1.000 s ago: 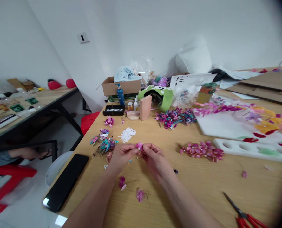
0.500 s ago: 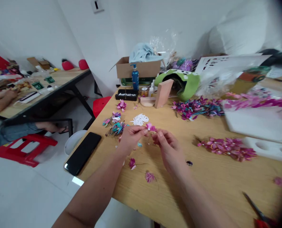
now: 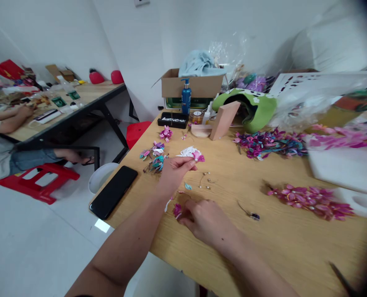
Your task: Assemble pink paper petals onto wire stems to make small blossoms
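Note:
Between the thumb and fingers of my left hand [image 3: 177,170] is a small pink artificial flower [image 3: 198,156], raised over the table in front of a pile of white strips [image 3: 188,152]. Lower down, my right hand [image 3: 206,220] reaches to the tabletop with bent fingers closed at a small magenta flower [image 3: 177,210]; its palm side is hidden. Thin wire stems with bead tips [image 3: 204,180] and a teal petal [image 3: 188,186] lie between the hands. To the right of my right hand is a dark wired piece [image 3: 254,216].
A black phone [image 3: 113,192] lies at the left table edge. Teal and purple flowers [image 3: 155,163] are left of my hands; pink flower sprays [image 3: 310,200] lie right. Behind stand a black tray [image 3: 173,120], a blue pump bottle [image 3: 186,98] and a wooden block [image 3: 225,121]. Scissors [image 3: 341,276] are front right.
My right hand has left the pink flower in my left hand and moved down and left to the magenta flower on the table. The view has shifted slightly.

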Action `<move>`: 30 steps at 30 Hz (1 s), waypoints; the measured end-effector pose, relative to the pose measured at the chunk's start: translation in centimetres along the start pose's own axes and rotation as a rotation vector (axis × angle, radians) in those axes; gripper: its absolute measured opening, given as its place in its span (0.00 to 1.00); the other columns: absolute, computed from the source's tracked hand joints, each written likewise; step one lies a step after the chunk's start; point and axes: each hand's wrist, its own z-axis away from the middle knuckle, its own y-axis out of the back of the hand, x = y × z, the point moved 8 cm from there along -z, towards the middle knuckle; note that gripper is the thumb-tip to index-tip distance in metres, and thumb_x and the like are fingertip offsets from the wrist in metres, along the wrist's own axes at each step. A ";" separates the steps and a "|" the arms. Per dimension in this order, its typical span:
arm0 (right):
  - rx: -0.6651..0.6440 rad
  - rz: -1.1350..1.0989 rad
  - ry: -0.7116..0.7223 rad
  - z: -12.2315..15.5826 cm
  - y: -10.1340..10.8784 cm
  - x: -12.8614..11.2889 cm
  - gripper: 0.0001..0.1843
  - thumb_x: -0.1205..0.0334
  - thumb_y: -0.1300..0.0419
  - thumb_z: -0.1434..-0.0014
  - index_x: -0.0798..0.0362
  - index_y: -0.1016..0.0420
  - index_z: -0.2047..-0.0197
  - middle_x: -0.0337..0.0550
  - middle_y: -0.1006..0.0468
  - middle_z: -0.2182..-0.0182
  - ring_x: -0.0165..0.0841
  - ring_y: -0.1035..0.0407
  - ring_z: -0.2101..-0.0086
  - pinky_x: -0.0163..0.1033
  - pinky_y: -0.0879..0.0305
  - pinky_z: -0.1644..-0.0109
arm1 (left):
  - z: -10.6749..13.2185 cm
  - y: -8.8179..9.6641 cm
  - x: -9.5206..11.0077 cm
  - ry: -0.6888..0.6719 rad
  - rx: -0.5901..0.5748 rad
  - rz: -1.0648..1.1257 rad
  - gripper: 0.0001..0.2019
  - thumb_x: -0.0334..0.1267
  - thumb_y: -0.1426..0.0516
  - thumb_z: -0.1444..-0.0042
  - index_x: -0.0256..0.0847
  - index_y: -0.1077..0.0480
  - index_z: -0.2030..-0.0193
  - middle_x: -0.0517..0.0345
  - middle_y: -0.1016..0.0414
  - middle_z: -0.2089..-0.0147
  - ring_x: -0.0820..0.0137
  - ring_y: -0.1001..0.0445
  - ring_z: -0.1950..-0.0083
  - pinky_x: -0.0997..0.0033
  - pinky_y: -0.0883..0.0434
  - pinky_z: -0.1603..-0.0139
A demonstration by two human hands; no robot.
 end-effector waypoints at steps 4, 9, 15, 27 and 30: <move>-0.031 0.138 0.006 0.0 -0.6 -0.1 0.10 0.60 0.47 0.42 0.52 0.25 0.66 0.45 0.21 0.74 0.35 0.30 0.77 0.37 0.51 0.74 | -0.1 -0.2 -0.1 -0.055 -0.034 -0.015 0.06 0.38 0.39 0.52 0.39 0.23 0.75 0.60 0.24 0.75 0.72 0.29 0.70 0.72 0.33 0.63; 0.017 0.139 0.025 0.0 -0.6 -0.2 0.10 0.65 0.47 0.44 0.53 0.25 0.69 0.47 0.22 0.76 0.34 0.32 0.79 0.38 0.55 0.75 | -0.2 -0.3 -0.6 -0.047 -0.050 -0.024 0.06 0.38 0.39 0.52 0.39 0.23 0.74 0.60 0.24 0.75 0.71 0.29 0.70 0.71 0.33 0.63; 0.127 -0.095 -0.015 0.0 0.5 0.6 0.07 0.67 0.45 0.46 0.52 0.28 0.73 0.41 0.26 0.80 0.30 0.36 0.81 0.36 0.58 0.76 | -0.2 -0.2 -0.6 -0.045 -0.042 -0.031 0.07 0.39 0.39 0.52 0.38 0.23 0.73 0.60 0.23 0.75 0.71 0.29 0.71 0.71 0.33 0.64; 0.270 -0.281 -0.042 -0.1 2.4 0.9 0.06 0.68 0.48 0.46 0.52 0.33 0.72 0.36 0.28 0.80 0.27 0.38 0.81 0.32 0.51 0.76 | -0.2 -0.7 -0.6 0.051 -0.054 0.165 0.05 0.36 0.37 0.56 0.37 0.23 0.76 0.60 0.26 0.79 0.74 0.31 0.74 0.72 0.33 0.67; 0.342 -0.334 -0.071 0.1 2.9 1.5 0.05 0.69 0.48 0.48 0.52 0.34 0.73 0.35 0.30 0.81 0.27 0.39 0.81 0.32 0.50 0.76 | -0.2 -0.8 -0.7 0.083 -0.079 0.291 0.05 0.35 0.36 0.57 0.36 0.24 0.77 0.60 0.27 0.79 0.75 0.32 0.74 0.74 0.34 0.68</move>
